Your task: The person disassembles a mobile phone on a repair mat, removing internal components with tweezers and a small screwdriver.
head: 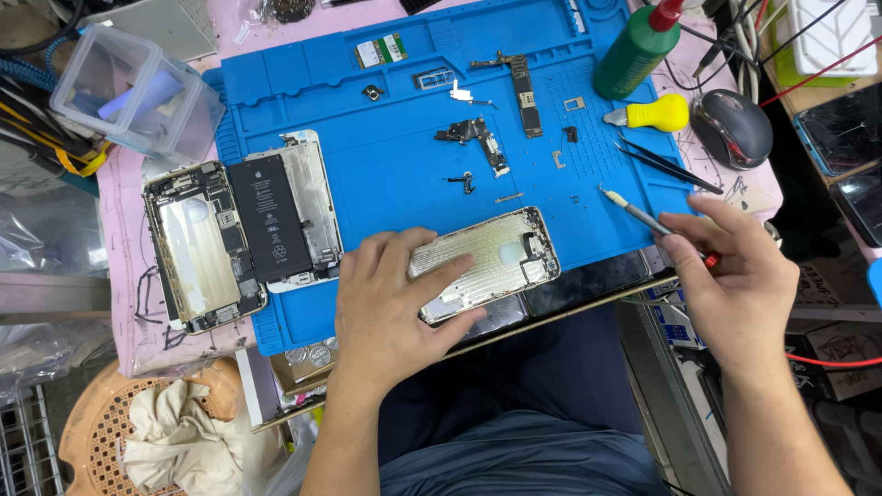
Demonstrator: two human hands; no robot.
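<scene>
Basically left hand [390, 308] is pinning the stripped phone housing [485, 264] flat at the blue mat's [386, 174] near edge so it isn't sliding. Right hand [735, 276], grip pinching a thin screwdriver [643, 217], is hovering beside it; loose parts are sitting clear, farther back.

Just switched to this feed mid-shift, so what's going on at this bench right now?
A person is working on taken-apart phones over a blue mat. The left hand presses down on an emptied phone housing at the mat's near edge. The right hand holds a thin tool, its tip off the housing. Another opened phone with a black battery lies at left; a circuit board and small parts are scattered across the mat.
</scene>
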